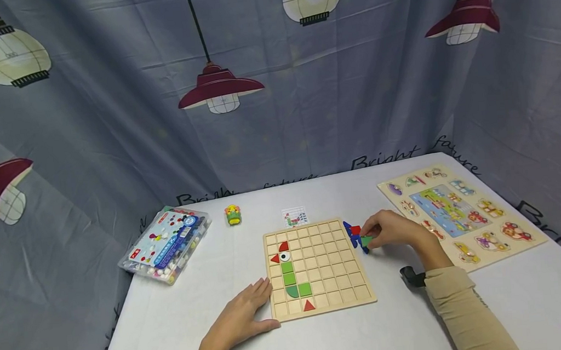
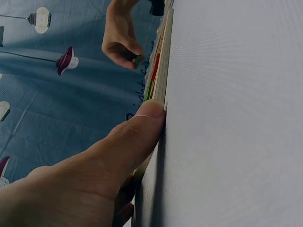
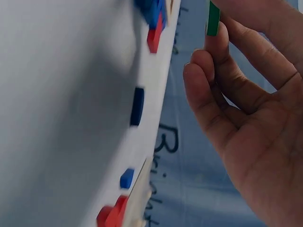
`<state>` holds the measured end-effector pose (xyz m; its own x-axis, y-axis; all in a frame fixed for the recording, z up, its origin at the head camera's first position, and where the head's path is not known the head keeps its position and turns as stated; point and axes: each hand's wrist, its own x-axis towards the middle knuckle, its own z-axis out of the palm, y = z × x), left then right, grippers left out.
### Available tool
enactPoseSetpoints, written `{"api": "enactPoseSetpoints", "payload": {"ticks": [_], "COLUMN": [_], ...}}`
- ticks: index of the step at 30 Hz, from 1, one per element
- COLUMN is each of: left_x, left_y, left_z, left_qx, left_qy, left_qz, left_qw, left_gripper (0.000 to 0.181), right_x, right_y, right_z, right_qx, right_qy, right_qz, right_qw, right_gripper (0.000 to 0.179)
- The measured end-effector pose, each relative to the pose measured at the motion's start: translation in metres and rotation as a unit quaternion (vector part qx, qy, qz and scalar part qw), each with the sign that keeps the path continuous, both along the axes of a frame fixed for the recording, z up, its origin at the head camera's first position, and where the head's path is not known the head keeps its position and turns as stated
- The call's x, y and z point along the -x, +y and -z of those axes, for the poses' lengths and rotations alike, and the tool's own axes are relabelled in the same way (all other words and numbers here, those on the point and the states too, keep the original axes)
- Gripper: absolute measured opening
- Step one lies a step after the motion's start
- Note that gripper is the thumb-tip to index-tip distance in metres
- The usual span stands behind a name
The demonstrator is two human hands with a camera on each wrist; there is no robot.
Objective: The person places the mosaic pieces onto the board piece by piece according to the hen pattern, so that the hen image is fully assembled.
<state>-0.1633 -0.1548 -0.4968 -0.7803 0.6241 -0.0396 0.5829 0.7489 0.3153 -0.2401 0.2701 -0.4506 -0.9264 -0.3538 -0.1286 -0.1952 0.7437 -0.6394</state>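
My right hand (image 1: 396, 229) is just right of the wooden grid board (image 1: 326, 259), pinching a small green block (image 3: 213, 20) between thumb and fingers. Blue pieces (image 1: 348, 228) and a red piece (image 1: 355, 229) lie between that hand and the board. My left hand (image 1: 244, 315) rests at the board's lower left, its thumb against the near edge and fingers along the left side. On the board's left columns sit a red quarter-round (image 1: 283, 246), a white eye piece (image 1: 285, 256), several green pieces (image 1: 288, 278) and red triangles (image 1: 309, 305).
A small pattern card (image 1: 295, 216) lies behind the board. Farther left are a yellow-and-green figurine (image 1: 233, 215) and a clear plastic case (image 1: 164, 244). A wooden picture puzzle (image 1: 456, 243) covers the right side, with a black object (image 1: 412, 277) by my right wrist.
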Motion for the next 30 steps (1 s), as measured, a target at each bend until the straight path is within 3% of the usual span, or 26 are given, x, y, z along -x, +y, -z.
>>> {"api": "enactPoseSetpoints", "payload": {"ticks": [7, 12, 30], "left_x": [0.000, 0.000, 0.000], "left_y": [0.000, 0.000, 0.000], "left_z": [0.001, 0.000, 0.000], "left_qx": [0.001, 0.003, -0.006], "left_qy": [0.001, 0.001, -0.003], "left_qz": [0.001, 0.004, 0.000], "left_qw": [1.0000, 1.0000, 1.0000], "left_gripper": [0.086, 0.087, 0.087], "right_x": [-0.006, -0.010, -0.027], "right_y": [-0.023, -0.042, -0.109], "right_z": [-0.007, -0.012, -0.014], "right_qx": [-0.004, -0.001, -0.039], "right_qy": [0.020, 0.007, -0.023], "right_qz": [-0.044, -0.063, -0.089], "right_qw": [0.9988, 0.9980, 0.9950], "right_gripper": [0.022, 0.022, 0.020]}}
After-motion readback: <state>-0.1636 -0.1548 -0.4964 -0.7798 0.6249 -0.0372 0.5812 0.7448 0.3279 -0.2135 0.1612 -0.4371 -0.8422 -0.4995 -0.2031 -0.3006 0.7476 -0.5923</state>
